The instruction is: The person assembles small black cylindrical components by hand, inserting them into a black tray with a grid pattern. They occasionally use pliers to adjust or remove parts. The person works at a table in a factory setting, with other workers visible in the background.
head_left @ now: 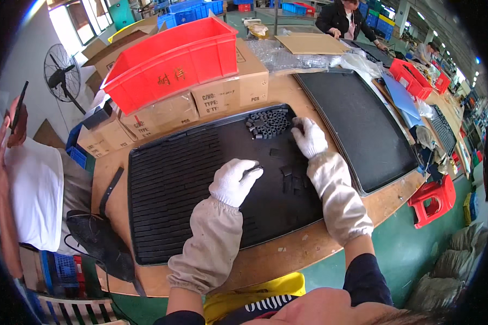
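Two gloved hands work over a black slotted tray (179, 179) that lies across the middle of the tabletop (287, 254), its long axis running from the left edge toward the right. The left hand (234, 181) is closed on a small dark block (253, 170), pinched between thumb and fingertips above the tray's centre; the block looks short and bar-shaped, its long axis roughly level and pointing toward the right edge, though it is too small to read exactly. The right hand (309, 136) rests with curled fingers at a heap of small black pieces (268, 123) near the tray's far right corner, touching the heap; whether it grips a piece I cannot tell. A few loose pieces (292, 176) lie scattered on the tray between the two hands. By my judgement the step in hand is loading pieces into the tray's grooves, with the left part already filled in rows; the next move seems to call for turning the held block so its length lines up with a groove, then lowering it flat. A second black tray (363, 124) lies by the right edge, a red bin (173, 59) on cardboard boxes (227, 92) at the far edge.
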Available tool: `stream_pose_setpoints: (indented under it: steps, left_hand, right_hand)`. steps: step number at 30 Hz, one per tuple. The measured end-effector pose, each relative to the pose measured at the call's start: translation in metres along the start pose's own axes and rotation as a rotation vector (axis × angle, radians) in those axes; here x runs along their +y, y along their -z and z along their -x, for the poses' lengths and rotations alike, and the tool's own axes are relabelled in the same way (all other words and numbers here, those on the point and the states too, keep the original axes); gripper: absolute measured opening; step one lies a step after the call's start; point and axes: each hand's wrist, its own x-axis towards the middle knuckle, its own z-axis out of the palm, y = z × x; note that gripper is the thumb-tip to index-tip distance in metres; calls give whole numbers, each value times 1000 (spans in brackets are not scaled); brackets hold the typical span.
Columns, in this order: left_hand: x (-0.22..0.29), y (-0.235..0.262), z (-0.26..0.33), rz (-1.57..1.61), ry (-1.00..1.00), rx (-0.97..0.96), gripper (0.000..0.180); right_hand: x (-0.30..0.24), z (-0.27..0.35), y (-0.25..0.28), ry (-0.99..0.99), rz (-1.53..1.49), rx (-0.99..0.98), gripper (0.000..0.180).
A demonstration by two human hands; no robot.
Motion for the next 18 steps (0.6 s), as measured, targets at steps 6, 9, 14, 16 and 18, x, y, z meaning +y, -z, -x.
stream_pose_setpoints:
  steps: [6,9,14,16,18]
  left_hand:
    - [8,3,-3,112,79,0,22]
    - [2,-1,-1,107,35,15,22]
    - [4,1,-1,143,169,-19,21]
    - [2,2,-1,191,196,-45,21]
    - [3,7,1,199,236,-62,22]
  right_hand:
    - [22,-28,-17,94,399,-135,36]
    - [31,-32,-30,92,484,-120,31]
    - [-27,-10,13,11,79,-26,30]
    - [-42,15,18,103,-311,-113,30]
    - [-57,48,13,109,-733,-306,28]
